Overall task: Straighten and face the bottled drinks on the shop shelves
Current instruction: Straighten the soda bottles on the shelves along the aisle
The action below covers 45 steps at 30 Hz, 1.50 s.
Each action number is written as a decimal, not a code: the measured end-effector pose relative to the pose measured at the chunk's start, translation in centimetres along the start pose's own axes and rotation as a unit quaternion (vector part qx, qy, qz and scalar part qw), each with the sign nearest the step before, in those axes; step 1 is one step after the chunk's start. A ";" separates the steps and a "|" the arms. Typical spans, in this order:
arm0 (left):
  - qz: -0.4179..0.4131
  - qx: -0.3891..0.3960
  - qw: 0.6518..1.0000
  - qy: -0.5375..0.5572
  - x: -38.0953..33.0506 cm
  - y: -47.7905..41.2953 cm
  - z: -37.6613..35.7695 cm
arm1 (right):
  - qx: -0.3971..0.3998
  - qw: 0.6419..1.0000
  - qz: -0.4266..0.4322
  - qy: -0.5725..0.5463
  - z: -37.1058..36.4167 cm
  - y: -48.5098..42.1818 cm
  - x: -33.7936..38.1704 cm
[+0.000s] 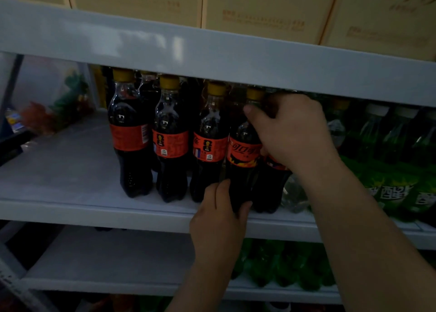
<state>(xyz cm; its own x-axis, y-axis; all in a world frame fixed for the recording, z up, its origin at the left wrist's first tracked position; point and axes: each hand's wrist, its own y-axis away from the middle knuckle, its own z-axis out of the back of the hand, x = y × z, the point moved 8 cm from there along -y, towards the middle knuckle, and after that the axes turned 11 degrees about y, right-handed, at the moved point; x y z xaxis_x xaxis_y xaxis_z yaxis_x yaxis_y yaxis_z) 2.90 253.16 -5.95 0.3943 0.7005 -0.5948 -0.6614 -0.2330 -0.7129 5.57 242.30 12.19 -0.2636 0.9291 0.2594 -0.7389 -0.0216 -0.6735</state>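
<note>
- The cola bottle (244, 151) stands at the front edge of the shelf (70, 208). The left hand (220, 215) grips its base from 7 o'clock and the right hand (292, 132) wraps its shoulder from 3 o'clock, probably to twist the label forward.
- Neighbouring cola bottles (208, 144) touch it at 9 and 3 o'clock, with green bottles (389, 189) beyond at 3 o'clock.
- The upper shelf lip (212, 52), close above at 12 o'clock, leaves little room to lift.

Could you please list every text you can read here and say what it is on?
"可口可": red label of the held cola bottle, rest covered.
"FIFA": label of the second cola bottle from left.
Too blurred to read: white characters on the green bottles, gold print on the cartons, small label print.
</note>
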 end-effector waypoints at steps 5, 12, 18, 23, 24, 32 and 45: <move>-0.012 -0.011 1.000 0.002 0.2 0.0 -0.2 | -0.200 0.978 0.025 0.058 4.0 2.7 -2.1; -0.018 -0.010 1.000 -0.011 0.4 0.1 -0.7 | -0.140 0.988 -0.067 0.018 1.8 2.1 -5.3; -0.016 -0.008 1.000 -0.001 0.4 0.3 -0.7 | -0.075 0.989 -0.098 -0.078 1.0 0.8 -6.6; -0.024 -0.017 0.998 0.056 0.2 0.6 1.2 | -0.070 0.985 -0.102 -0.117 0.9 1.7 -6.8; -0.025 -0.034 0.997 0.065 0.6 0.6 2.0 | -0.115 0.985 -0.089 -0.093 1.6 2.5 -6.6; 0.031 -0.090 0.995 0.032 3.9 -1.5 6.7 | -0.116 0.989 0.079 -0.046 -0.9 4.5 4.2; 0.057 0.018 0.992 0.112 3.1 -1.0 4.3 | -0.085 0.996 0.002 -0.010 -4.0 -0.5 6.8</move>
<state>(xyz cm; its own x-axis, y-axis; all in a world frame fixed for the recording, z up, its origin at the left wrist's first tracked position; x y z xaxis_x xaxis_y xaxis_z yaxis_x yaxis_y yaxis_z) 2.04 258.43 -5.52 0.4444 0.5019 -0.7421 -0.7315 -0.2748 -0.6240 6.68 250.10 11.50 -0.2810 0.9213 0.2688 -0.6216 0.0387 -0.7824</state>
